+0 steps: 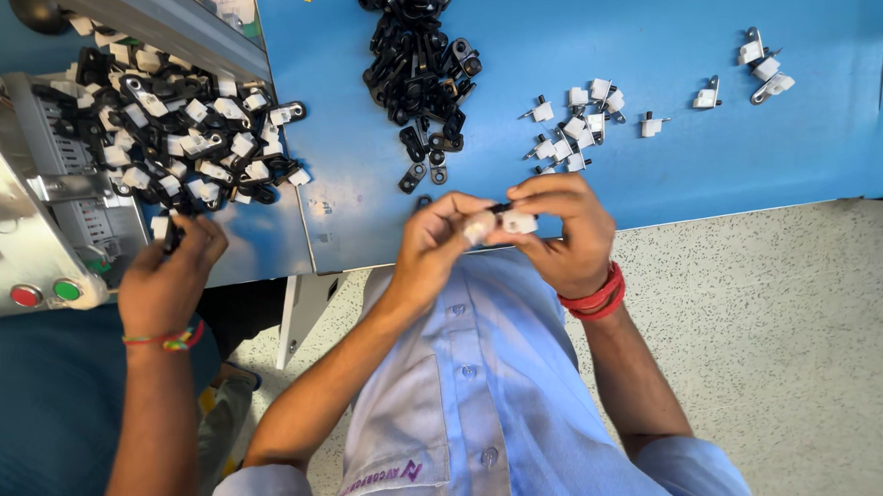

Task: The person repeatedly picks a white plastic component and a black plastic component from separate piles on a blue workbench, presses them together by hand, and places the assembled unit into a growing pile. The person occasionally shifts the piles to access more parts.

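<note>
Shirt front [495,397] is filling the near view; just past it I'm holding both hands together over the table's near edge. Left hand [437,243] and right hand [564,233] are both pinching one small white plastic clip [516,222], with a black piece [500,209] peeking out between my fingertips. Both hands are closed on it, thumbs and forefingers meeting, likely so the two halves are lining up while I'm pressing them. Clip is sitting up off the surface, close to my chest, where I can see the fit.

Feed stock is lying within reach on the blue table [659,177]: black parts heap [419,57] far and slightly left, loose white clips [578,126] just beyond my right hand, a few finished-looking pairs [761,64] far right, kept apart from the raw piles.

Left side, a co-worker's hand [172,268] with a coloured wristband is picking at a mixed black-and-white pile [181,131], beside a grey machine [31,224] with red and green buttons. Speckled floor [800,339] is showing on the right.
</note>
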